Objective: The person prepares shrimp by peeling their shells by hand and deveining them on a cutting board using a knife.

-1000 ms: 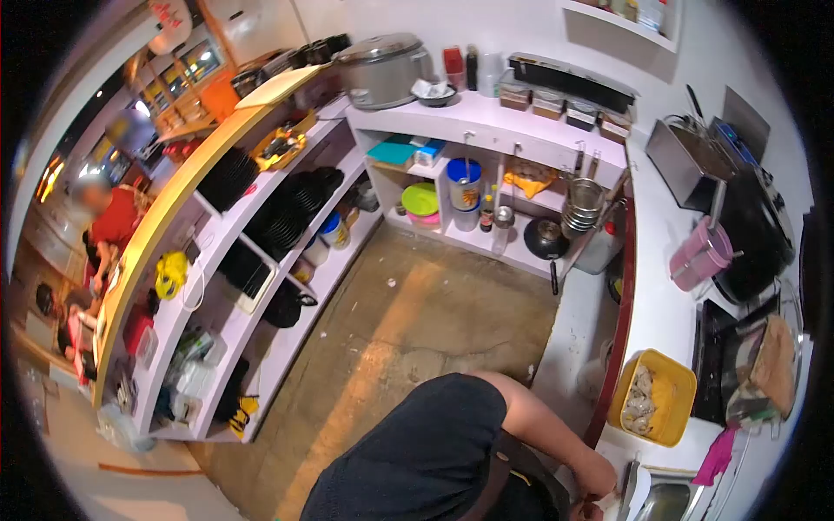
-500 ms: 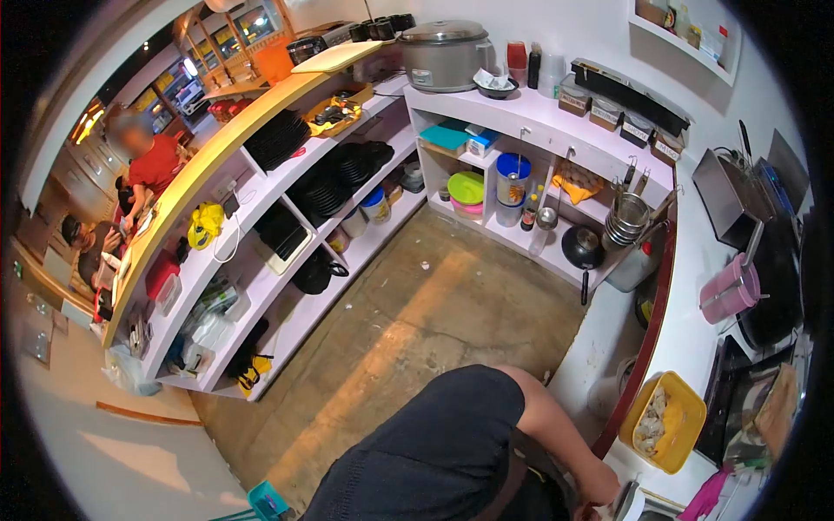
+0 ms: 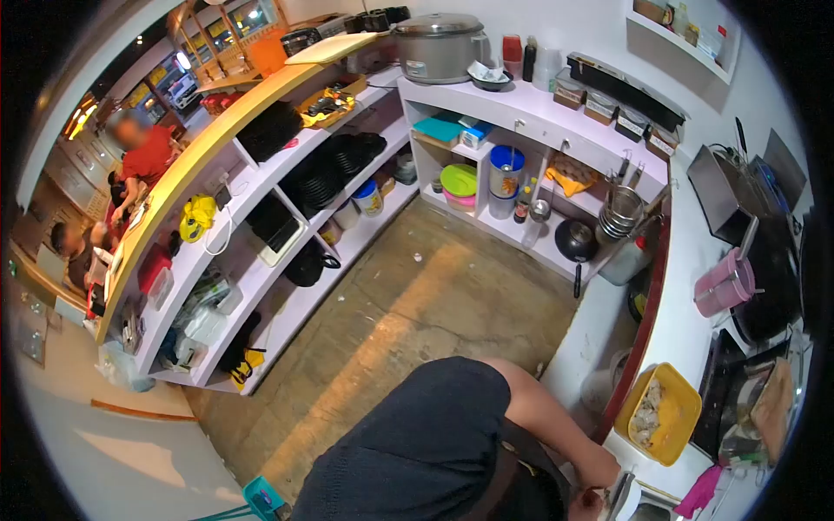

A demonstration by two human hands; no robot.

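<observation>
My left arm comes from a dark short sleeve at the bottom and bends down beside the right-hand counter. At the lower edge, my left hand point(image 3: 588, 501) is partly cut off; its fingers look curled, and what they hold is hidden. Close to it on the right are a pale flat-edged item point(image 3: 622, 497) and a metal sink point(image 3: 653, 507). A yellow tub point(image 3: 683, 412) with pale, lumpy pieces stands on the counter beyond the hand. A pink cloth point(image 3: 699, 492) lies by the sink. My right hand is out of view.
Curved shelves point(image 3: 261, 187) with black dishes stand at the left. A rice cooker point(image 3: 439, 54) sits on the back counter. Strainers point(image 3: 620, 211) hang near the corner. The right counter bears a pink container point(image 3: 724, 285) and a metal fryer point(image 3: 719, 193). People sit beyond the left ledge.
The view has swung, so the shelves and back counter sit higher and a teal object shows at the bottom left. My left hand stays low beside the sink.
</observation>
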